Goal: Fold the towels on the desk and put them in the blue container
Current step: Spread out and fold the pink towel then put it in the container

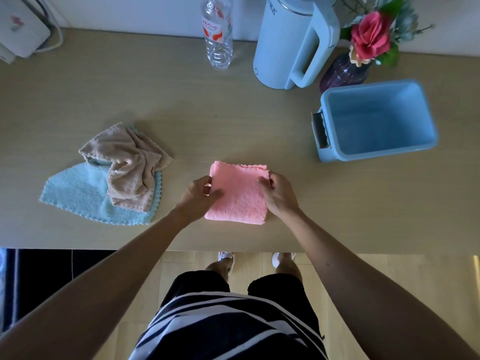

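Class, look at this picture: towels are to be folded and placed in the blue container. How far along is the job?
Done: nothing is stored yet; the blue container shows only its bare inside. In hand: the pink towel lies folded into a neat square on the desk, with the left hand and right hand at its sides. Left: the beige towel lies crumpled on the light blue towel, both unfolded.

Pink towel [239,193], beige towel [130,165] over pale-blue towel [78,190], blue container [376,118].

The beige towel [130,162] hides part of the light blue towel [78,188]; the top edge crops the bottle [217,35] and kettle [288,40].
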A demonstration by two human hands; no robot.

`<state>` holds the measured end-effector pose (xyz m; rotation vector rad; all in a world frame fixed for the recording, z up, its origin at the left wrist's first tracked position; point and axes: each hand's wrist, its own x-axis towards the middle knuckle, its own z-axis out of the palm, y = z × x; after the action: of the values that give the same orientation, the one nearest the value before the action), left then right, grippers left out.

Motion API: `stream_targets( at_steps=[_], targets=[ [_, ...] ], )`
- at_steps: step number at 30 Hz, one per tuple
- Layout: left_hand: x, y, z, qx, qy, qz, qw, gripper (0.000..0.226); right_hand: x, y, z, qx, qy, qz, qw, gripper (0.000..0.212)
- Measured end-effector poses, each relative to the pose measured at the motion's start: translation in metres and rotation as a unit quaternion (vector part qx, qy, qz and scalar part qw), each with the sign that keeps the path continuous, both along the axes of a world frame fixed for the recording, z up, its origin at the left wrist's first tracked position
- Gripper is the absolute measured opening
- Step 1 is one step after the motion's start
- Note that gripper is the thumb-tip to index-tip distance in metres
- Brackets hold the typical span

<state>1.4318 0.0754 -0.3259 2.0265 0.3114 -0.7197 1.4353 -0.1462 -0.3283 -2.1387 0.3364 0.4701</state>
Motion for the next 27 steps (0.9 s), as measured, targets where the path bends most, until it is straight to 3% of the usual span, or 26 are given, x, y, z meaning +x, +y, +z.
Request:
stream_targets(
  at_steps=[9,12,15,18,21,24,27],
  targets=[
    [-0.004,0.005,-0.012,0.051,-0.037,-0.020,0.998,0.049,0.008,0.008,-0.011,-0.064,0.008,0.006,0.998,0.028],
    [-0.007,0.005,-0.012,0.113,-0.097,-0.053,0.987,0.054,0.004,0.010,-0.014,-0.084,-0.011,-0.014,0.996,0.024],
    [-0.010,0.004,-0.007,0.231,-0.258,-0.103,0.932,0.051,-0.006,0.015,-0.006,-0.183,-0.104,-0.031,0.977,0.039],
    [-0.011,0.000,-0.009,0.235,-0.397,-0.221,0.859,0.046,-0.020,0.029,0.004,-0.236,-0.213,0.050,0.947,0.054],
    [-0.013,-0.003,-0.027,0.226,-0.388,-0.323,0.833,0.059,-0.034,0.045,-0.008,-0.217,-0.173,0.151,0.949,0.068],
    [-0.021,0.000,-0.044,0.246,-0.318,-0.368,0.838,0.074,-0.044,0.045,-0.034,-0.237,-0.090,0.188,0.949,0.077],
    [-0.028,0.002,-0.052,0.254,-0.286,-0.350,0.855,0.081,-0.051,0.035,-0.046,-0.284,-0.076,0.208,0.933,0.081]
  ],
)
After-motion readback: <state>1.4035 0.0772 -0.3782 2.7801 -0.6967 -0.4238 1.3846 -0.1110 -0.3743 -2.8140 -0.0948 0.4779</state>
